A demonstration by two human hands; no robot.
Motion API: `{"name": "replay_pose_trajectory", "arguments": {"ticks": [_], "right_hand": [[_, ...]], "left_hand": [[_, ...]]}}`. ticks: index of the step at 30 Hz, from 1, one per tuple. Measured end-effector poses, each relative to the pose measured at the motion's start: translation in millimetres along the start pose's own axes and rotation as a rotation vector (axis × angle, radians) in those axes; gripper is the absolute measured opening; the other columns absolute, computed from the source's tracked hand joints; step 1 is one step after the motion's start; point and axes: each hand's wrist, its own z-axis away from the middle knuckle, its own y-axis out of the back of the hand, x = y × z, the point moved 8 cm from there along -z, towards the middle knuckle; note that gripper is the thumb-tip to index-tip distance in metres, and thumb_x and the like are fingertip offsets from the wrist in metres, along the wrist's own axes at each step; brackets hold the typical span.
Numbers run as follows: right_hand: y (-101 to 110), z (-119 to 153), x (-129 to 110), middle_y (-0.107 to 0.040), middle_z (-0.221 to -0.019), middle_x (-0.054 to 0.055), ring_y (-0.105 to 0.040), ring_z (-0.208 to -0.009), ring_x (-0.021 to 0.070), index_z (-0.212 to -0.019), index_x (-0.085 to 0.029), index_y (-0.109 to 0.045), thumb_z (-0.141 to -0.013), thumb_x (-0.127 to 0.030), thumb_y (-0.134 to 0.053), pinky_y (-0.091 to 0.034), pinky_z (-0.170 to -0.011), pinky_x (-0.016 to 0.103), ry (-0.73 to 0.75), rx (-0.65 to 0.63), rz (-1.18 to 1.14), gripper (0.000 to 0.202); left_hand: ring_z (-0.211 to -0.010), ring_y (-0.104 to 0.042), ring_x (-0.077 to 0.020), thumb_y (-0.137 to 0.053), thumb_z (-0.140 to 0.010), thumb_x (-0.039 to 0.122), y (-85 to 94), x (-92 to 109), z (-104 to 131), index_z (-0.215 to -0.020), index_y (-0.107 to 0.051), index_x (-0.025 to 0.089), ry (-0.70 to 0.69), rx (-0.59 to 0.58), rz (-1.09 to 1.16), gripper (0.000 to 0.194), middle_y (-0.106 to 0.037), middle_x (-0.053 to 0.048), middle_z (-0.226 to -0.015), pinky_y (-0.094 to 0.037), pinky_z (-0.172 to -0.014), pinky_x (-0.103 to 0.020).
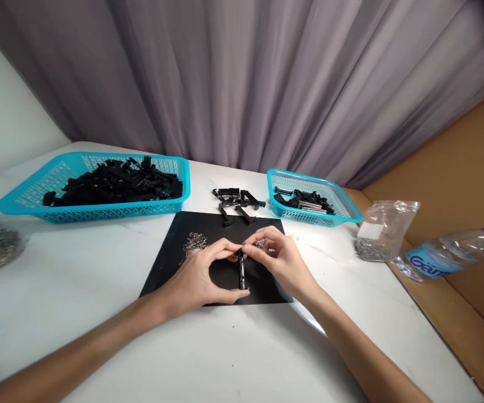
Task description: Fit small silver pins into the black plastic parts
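Observation:
Between the thumb and fingers of my left hand [202,274] a slim black plastic part [242,271] with a shiny strip stands lengthwise, gripped at its two ends. My right hand [277,254] is closed in a pinch at the far end of that part; whatever its fingertips hold is too small to make out. Both hands are above a black mat [164,254]. A pile of small metal pieces [195,242] lies on the mat beyond my left hand. More small metal pieces [261,243] show partly behind my right fingers.
Several black parts [239,198] lie behind the mat. A large blue basket [111,211] of black parts stands left, a smaller blue basket [313,215] right. Bags of metal pieces [371,249] sit at both sides. A plastic bottle [455,254] lies tilted at the right.

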Motion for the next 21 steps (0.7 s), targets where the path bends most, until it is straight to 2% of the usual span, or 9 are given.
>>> {"name": "replay_pose_trajectory", "arguments": {"ticks": [3, 5, 7, 9, 11, 14, 21], "right_hand": [[19.2, 1.2, -12.2, -0.062, -0.104, 0.008, -0.06, -0.085, 0.0183, -0.094, -0.022, -0.078, -0.101, -0.052, -0.051, -0.048, -0.071, 0.031, 0.099, 0.121, 0.116, 0.041], [30.3, 2.7, -17.7, -0.062, -0.106, 0.008, -0.06, -0.098, 0.0209, -0.097, -0.023, -0.078, -0.105, -0.053, -0.04, -0.049, -0.084, 0.034, 0.135, 0.173, 0.175, 0.049], [35.0, 3.2, -17.6, -0.064, -0.095, 0.007, -0.062, -0.093, 0.0204, -0.095, -0.022, -0.078, -0.106, -0.056, -0.036, -0.049, -0.085, 0.034, 0.117, 0.167, 0.165, 0.054], [31.1, 3.1, -12.8, -0.063, -0.077, 0.004, -0.061, -0.072, 0.0171, -0.09, -0.02, -0.075, -0.104, -0.059, -0.04, -0.05, -0.069, 0.031, 0.057, 0.097, 0.066, 0.054], [21.9, 3.6, -9.5, -0.065, -0.068, 0.002, -0.057, -0.057, 0.0136, -0.088, -0.018, -0.072, -0.1, -0.057, -0.053, -0.048, -0.058, 0.028, 0.016, 0.011, -0.074, 0.045], [9.4, 4.6, -10.2, -0.074, -0.075, 0.003, -0.065, -0.06, 0.0138, -0.09, -0.018, -0.07, -0.094, -0.05, -0.067, -0.053, -0.06, 0.027, 0.031, -0.072, -0.214, 0.032], [-1.6, 5.7, -5.0, -0.078, -0.081, 0.006, -0.074, -0.068, 0.0157, -0.092, -0.016, -0.072, -0.097, -0.04, -0.065, -0.059, -0.065, 0.028, 0.046, -0.133, -0.289, 0.026]], "left_hand": [[-0.119, -0.068, -0.0272, -0.088, -0.069, 0.038, -1.2, -2.7, 0.6, -0.121, -0.06, 0.025, 0.03, -0.028, 0.086, 0.061, -0.073, -0.004, -0.12, -0.052, -0.108, -0.042], [-0.12, -0.068, -0.0264, -0.088, -0.068, 0.036, -2.7, -4.1, 1.2, -0.122, -0.06, 0.025, 0.056, -0.049, 0.129, 0.062, -0.074, -0.004, -0.12, -0.051, -0.111, -0.042], [-0.12, -0.068, -0.0258, -0.089, -0.067, 0.035, -2.7, -4.0, 1.5, -0.121, -0.06, 0.024, 0.068, -0.055, 0.162, 0.062, -0.074, -0.004, -0.119, -0.05, -0.113, -0.043], [-0.12, -0.068, -0.0253, -0.089, -0.068, 0.034, -1.8, -2.9, 1.3, -0.121, -0.061, 0.024, 0.066, -0.051, 0.188, 0.061, -0.074, -0.004, -0.12, -0.05, -0.113, -0.043], [-0.12, -0.068, -0.0249, -0.088, -0.068, 0.033, -1.3, -1.7, 1.1, -0.12, -0.061, 0.024, 0.057, -0.052, 0.194, 0.06, -0.074, -0.004, -0.12, -0.05, -0.113, -0.043], [-0.118, -0.069, -0.0249, -0.088, -0.069, 0.032, -1.4, -1.1, 1.1, -0.121, -0.06, 0.024, 0.044, -0.055, 0.178, 0.06, -0.074, -0.004, -0.12, -0.051, -0.112, -0.043], [-0.114, -0.07, -0.0241, -0.088, -0.068, 0.035, -1.1, -4.2, 1.4, -0.121, -0.061, 0.024, 0.026, -0.04, 0.13, 0.061, -0.074, -0.003, -0.116, -0.054, -0.107, -0.04]]}}
